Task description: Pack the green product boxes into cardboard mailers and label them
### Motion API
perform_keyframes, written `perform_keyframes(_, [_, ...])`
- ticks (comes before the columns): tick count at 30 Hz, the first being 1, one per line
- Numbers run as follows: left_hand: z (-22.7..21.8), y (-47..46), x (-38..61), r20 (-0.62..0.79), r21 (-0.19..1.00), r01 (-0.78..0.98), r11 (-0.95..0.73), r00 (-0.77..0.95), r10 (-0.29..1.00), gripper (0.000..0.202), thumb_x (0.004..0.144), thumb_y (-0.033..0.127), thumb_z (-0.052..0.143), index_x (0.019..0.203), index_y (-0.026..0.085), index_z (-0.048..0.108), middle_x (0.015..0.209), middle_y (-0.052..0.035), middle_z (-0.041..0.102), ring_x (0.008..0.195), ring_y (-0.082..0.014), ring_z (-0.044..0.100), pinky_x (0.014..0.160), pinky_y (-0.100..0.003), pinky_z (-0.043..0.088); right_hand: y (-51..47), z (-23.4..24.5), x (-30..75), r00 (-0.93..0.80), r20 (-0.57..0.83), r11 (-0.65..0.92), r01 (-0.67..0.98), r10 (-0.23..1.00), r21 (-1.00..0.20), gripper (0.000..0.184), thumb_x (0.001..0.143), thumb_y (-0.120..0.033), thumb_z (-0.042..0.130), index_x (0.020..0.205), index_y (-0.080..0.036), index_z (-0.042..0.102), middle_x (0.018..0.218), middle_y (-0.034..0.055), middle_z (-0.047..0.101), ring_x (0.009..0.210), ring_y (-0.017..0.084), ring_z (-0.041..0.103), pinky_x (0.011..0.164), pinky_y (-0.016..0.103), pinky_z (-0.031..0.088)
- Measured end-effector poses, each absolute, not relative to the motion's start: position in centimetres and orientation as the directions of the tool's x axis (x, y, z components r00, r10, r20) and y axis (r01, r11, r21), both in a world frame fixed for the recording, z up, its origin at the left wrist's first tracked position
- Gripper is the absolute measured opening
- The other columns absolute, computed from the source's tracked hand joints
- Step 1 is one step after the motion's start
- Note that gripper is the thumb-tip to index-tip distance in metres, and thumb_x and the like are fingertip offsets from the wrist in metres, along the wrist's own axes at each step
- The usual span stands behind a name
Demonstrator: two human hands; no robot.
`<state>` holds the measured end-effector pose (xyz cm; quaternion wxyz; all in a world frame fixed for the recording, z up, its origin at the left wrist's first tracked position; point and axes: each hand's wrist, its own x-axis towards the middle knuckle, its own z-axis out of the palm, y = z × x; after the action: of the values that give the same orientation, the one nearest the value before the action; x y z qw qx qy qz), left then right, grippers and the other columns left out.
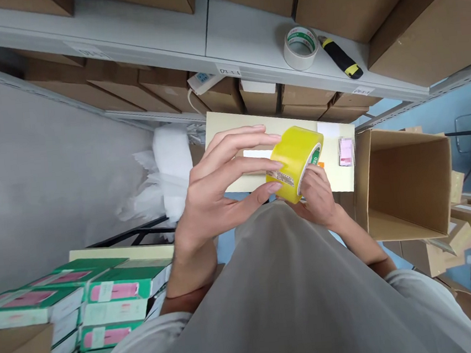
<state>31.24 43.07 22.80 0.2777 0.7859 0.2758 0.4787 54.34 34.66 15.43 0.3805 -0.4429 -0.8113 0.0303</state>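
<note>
A roll of yellow packing tape (293, 162) is held up in front of my grey shirt, above a cream-coloured table. My right hand (318, 193) is closed on the roll at its right side, with fingers curled into the cardboard core. My left hand (223, 180) is stretched out with its fingers apart. Its fingertips and thumb tip touch the outer face of the tape, around a small printed label. Whether the tape's loose end is lifted cannot be made out.
Beneath the hands is the table (224, 123), bearing a phone (345, 151). An open carton (406, 182) stands right. A shelf (247, 36) ahead carries a white tape roll (301, 47) and a utility knife (339, 57). Green boxes (117, 288) are stacked left, near white wrap (174, 166).
</note>
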Motion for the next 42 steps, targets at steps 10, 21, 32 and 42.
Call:
perform_keyframes(10, [23.4,43.1,31.3,0.778,0.513,0.179,-0.84,0.316,0.542,0.002,0.106,0.026,0.083,0.105,0.027,0.081,0.113,-0.0005,0.088,0.108,-0.0235,0.085,0.09,-0.042,0.074,33.9,15.2,55.6,-0.386,0.495,0.599,0.694,0.778,-0.4,0.03,0.109,-0.053,0.078,0.124,-0.027,0.074,0.11,0.0103,0.082,0.113,0.032,0.078,0.11,0.054,0.065])
perform_keyframes(21, [22.9,43.0,31.0,0.643,0.636,0.209,-0.743,0.389,0.66,0.008,0.104,0.035,0.086,0.112,0.035,0.085,0.104,0.0009,0.085,0.102,-0.0222,0.083,0.093,-0.04,0.071,34.6,14.6,55.9,-0.388,0.512,0.622,0.646,0.766,-0.442,0.044,0.104,-0.068,0.078,0.117,-0.027,0.075,0.103,0.0105,0.081,0.104,0.031,0.078,0.103,0.054,0.07])
perform_keyframes(32, [16.9,42.2,30.9,0.355,0.872,0.195,-0.449,0.379,0.855,0.027,0.112,0.049,0.073,0.103,0.024,0.076,0.102,-0.0065,0.083,0.099,-0.0215,0.083,0.086,-0.035,0.07,32.6,12.8,54.1,-0.271,0.165,0.309,0.67,0.948,-0.675,0.047,0.113,-0.071,0.056,0.101,-0.026,0.059,0.063,-0.0032,0.056,0.054,0.019,0.055,0.055,0.032,0.045])
perform_keyframes(42, [14.4,42.4,30.2,0.167,0.947,0.205,-0.246,0.337,0.926,0.039,0.109,0.061,0.073,0.099,0.024,0.075,0.1,-0.0064,0.082,0.096,-0.0208,0.08,0.091,-0.035,0.069,32.8,13.4,52.2,-0.169,-0.205,-0.06,0.614,0.964,-0.787,0.036,0.107,-0.063,0.069,0.108,-0.028,0.061,0.072,-0.0027,0.069,0.06,0.019,0.062,0.06,0.03,0.048])
